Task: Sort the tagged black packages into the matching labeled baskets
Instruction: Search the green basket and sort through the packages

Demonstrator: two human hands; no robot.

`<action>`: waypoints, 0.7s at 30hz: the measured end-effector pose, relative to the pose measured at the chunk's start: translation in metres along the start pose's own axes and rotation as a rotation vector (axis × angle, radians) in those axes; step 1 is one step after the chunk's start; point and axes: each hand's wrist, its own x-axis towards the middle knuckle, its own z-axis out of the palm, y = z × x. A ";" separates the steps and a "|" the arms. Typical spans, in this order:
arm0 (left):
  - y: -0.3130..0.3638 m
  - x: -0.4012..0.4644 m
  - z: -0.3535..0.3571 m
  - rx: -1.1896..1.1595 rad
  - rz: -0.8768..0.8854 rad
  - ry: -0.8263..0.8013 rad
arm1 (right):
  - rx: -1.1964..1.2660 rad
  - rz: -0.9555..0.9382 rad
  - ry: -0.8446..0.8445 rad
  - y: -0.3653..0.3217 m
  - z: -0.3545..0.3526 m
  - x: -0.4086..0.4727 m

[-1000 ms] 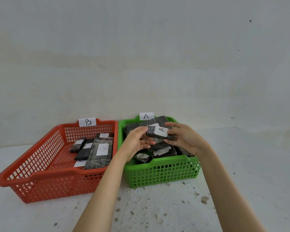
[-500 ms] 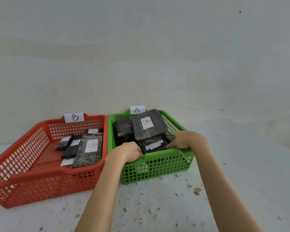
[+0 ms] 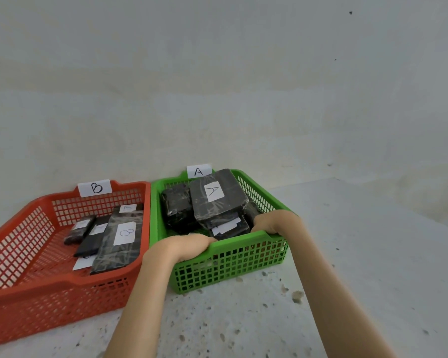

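Green mesh plastic basket (image 3: 233,262) gripped at near rim by left hand (image 3: 189,245) and right hand (image 3: 276,223); curled fingertips hidden inside.

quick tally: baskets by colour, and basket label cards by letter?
Red basket: 1
Green basket: 1
B card: 1
A card: 1
Total: 4. The left hand and right hand both grip the green basket's near rim.
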 end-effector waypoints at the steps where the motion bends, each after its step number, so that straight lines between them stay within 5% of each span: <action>1: 0.000 0.001 0.001 0.003 -0.009 0.009 | 0.014 -0.017 0.048 0.000 0.000 -0.002; 9: -0.003 0.005 0.001 -0.028 -0.029 0.039 | 0.303 -0.081 0.707 -0.009 -0.015 -0.006; 17: -0.004 0.010 0.001 0.007 -0.006 0.084 | 0.504 -0.326 0.517 -0.027 0.004 0.010; 21: -0.003 0.011 0.001 0.019 0.013 0.085 | 0.528 -0.156 0.607 -0.014 -0.003 0.008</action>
